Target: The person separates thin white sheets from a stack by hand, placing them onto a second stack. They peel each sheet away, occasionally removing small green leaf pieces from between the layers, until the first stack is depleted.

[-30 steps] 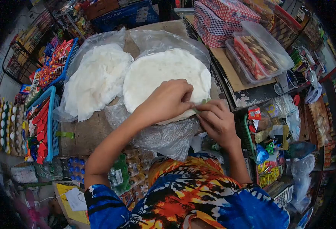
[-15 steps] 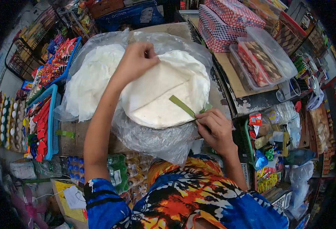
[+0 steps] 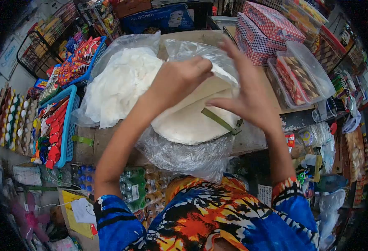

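Observation:
A stack of thin round white wrappers (image 3: 188,127) lies on crumpled clear plastic (image 3: 180,154) in front of me. My left hand (image 3: 184,77) is closed at the far side of the stack, pinching the top wrapper, whose lifted part folds across the stack. Its fingertips are partly hidden. My right hand (image 3: 246,94) is raised over the right side, thumb and fingers spread, holding nothing. Beneath it a green leaf-like strip (image 3: 217,119) lies across the stack's right edge. To the left, a loose pile of white wrappers (image 3: 121,85) rests on another plastic sheet.
Blue baskets of packaged goods (image 3: 71,129) and egg trays (image 3: 12,121) stand at left. Checkered boxes (image 3: 261,39) and a clear plastic container (image 3: 297,79) are at back right. Bottles (image 3: 134,188) stand below the table's near edge.
My right hand has let go of the green strip, moved up and away from me, and opened. My left hand still pinches the wrapper. The view has shifted slightly.

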{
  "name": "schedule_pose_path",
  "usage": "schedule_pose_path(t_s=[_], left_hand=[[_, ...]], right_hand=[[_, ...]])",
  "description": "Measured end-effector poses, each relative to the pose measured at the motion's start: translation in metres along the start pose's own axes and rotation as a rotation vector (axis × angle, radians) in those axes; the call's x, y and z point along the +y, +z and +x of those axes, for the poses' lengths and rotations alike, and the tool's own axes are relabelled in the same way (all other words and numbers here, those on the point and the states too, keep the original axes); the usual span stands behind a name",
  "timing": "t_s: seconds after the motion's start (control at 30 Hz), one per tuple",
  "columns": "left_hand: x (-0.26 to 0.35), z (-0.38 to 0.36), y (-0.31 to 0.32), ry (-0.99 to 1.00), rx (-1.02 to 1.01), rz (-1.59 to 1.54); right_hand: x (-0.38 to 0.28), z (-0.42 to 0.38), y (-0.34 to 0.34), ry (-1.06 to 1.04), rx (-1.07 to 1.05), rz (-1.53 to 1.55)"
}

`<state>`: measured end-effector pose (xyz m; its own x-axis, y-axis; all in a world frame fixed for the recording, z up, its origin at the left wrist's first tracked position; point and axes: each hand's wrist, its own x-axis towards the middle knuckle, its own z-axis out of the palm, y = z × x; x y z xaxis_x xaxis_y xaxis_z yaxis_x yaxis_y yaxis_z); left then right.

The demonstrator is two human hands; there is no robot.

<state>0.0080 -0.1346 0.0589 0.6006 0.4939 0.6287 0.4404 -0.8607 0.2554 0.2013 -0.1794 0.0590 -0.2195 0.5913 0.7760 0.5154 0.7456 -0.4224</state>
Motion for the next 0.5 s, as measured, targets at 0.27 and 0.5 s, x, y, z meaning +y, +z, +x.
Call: schedule_pose_path(t_s=[0.27,0.5], left_hand=[[0.041,-0.077,0.010,0.457,-0.245,0.439],[0.024,-0.095,0.035,0.048,-0.386,0.120]], right_hand=[[0.024,0.045,0.048,0.057,-0.881,-0.211],[0.084,0.091,0.081,-0.061,-0.660,-0.118]])
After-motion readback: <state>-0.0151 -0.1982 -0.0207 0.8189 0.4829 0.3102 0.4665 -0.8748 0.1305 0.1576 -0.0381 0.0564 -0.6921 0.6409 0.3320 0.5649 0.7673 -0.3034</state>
